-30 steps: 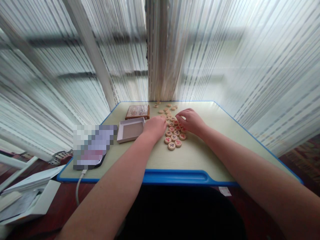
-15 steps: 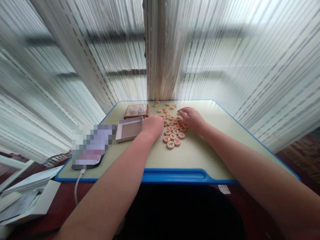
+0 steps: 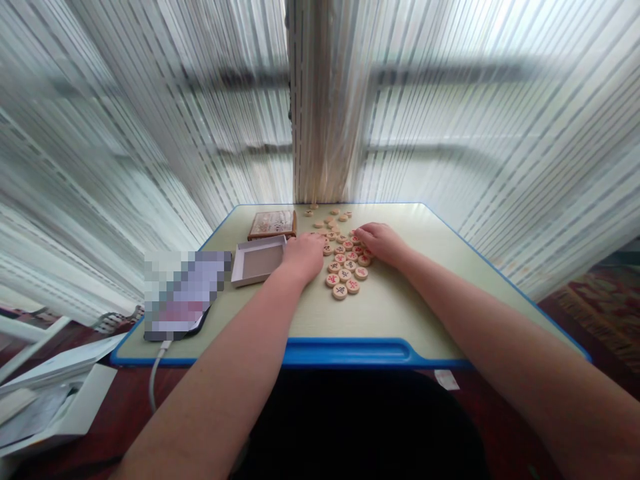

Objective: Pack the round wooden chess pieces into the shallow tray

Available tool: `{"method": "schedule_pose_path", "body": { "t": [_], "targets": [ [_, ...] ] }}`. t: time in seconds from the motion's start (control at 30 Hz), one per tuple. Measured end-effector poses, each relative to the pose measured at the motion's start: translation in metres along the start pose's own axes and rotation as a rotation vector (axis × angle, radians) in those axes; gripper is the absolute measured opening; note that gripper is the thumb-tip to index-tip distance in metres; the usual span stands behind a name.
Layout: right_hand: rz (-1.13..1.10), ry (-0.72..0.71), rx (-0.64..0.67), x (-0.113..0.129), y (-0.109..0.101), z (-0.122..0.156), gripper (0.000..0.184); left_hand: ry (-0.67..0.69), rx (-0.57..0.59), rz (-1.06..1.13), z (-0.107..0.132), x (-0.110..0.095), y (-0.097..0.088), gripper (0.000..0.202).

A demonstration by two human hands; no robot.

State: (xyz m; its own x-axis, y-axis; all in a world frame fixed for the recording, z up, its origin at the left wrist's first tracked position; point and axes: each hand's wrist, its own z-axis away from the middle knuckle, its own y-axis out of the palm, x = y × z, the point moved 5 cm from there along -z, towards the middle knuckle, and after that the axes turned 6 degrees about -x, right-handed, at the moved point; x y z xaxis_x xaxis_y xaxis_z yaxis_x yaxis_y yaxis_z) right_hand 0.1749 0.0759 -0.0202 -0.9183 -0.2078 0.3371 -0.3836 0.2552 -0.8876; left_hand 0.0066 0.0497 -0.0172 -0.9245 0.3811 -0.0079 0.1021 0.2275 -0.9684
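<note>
A cluster of round wooden xiangqi pieces (image 3: 345, 274), marked in red or black characters, lies on the pale table between my hands. My left hand (image 3: 305, 257) rests at the cluster's left edge, beside an open shallow box tray (image 3: 243, 270). Its fingers are bent together over the pieces, and what lies under them is hidden. On the cluster's right side, my right hand (image 3: 384, 243) reaches in with fingers drawn together, the tips on a red-marked piece (image 3: 355, 238). Farther back, several more pieces (image 3: 330, 220) lie scattered, some leaning on others.
Behind the tray lies a printed box lid (image 3: 273, 223). A phone (image 3: 197, 293) with a white charging cable (image 3: 154, 380) occupies the table's left side. The table (image 3: 425, 313) has a blue rim; sheer curtains (image 3: 450, 100) hang behind it. An open white box (image 3: 85, 407) sits lower left.
My right hand has lowered onto the pieces, and its fingers, spread before, have come together. My left hand has shifted only slightly. The view has tilted a little.
</note>
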Motion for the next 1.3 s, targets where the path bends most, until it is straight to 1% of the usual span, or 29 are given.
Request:
{"method": "schedule_pose_path", "body": {
  "t": [0.17,0.33,0.43,0.5,0.57,0.6,0.67,0.73,0.77,0.83,0.93,1.03,1.1,1.2,1.3],
  "targets": [
    [0.008,-0.013,-0.018,0.001,-0.001,0.001,0.039,-0.02,0.0,0.017,0.001,-0.001,-0.004,0.044],
    [-0.065,-0.042,-0.091,0.001,-0.004,0.006,0.033,-0.021,-0.038,0.027,0.002,0.0,-0.008,0.045],
    [-0.133,-0.026,-0.12,0.004,-0.006,0.005,0.03,-0.035,-0.001,0.002,0.003,0.001,-0.008,0.041],
    [-0.137,0.025,-0.096,0.008,-0.006,0.001,0.03,-0.047,0.018,-0.011,0.003,0.001,-0.008,0.039],
    [-0.102,0.044,-0.004,0.014,-0.005,-0.006,0.03,-0.067,0.01,-0.016,0.002,0.001,-0.01,0.038],
    [-0.071,0.01,0.048,0.02,-0.005,-0.01,0.03,-0.075,0.006,-0.015,0.002,0.001,-0.01,0.037],
    [0.001,-0.148,0.111,0.033,-0.005,-0.017,0.03,-0.087,0.007,-0.005,0.001,0.001,-0.009,0.037],
    [0.062,-0.301,0.125,0.042,-0.005,-0.025,0.032,-0.092,0.0,0.011,0.0,0.0,-0.008,0.037],
    [0.081,-0.339,0.132,0.044,-0.004,-0.028,0.033,-0.098,-0.006,0.019,0.0,0.0,-0.008,0.038],
    [0.096,-0.347,0.153,0.042,0.0,-0.035,0.033,-0.117,-0.027,0.016,-0.001,0.001,-0.009,0.039],
    [0.069,-0.339,0.125,0.035,0.007,-0.043,0.031,-0.15,-0.039,-0.025,-0.001,0.003,-0.01,0.04],
    [0.015,-0.395,0.095,0.034,0.013,-0.044,0.026,-0.167,-0.026,-0.068,-0.001,0.004,-0.011,0.041],
    [0.006,-0.408,0.079,0.035,0.016,-0.043,0.025,-0.166,-0.027,-0.083,-0.002,0.005,-0.011,0.041],
    [0.029,-0.373,0.04,0.034,0.016,-0.041,0.024,-0.187,-0.025,-0.077,-0.002,0.007,-0.012,0.041],
    [0.064,-0.31,0.044,0.033,0.015,-0.043,0.022,-0.21,-0.023,-0.054,-0.001,0.01,-0.011,0.042]
  ]
}}
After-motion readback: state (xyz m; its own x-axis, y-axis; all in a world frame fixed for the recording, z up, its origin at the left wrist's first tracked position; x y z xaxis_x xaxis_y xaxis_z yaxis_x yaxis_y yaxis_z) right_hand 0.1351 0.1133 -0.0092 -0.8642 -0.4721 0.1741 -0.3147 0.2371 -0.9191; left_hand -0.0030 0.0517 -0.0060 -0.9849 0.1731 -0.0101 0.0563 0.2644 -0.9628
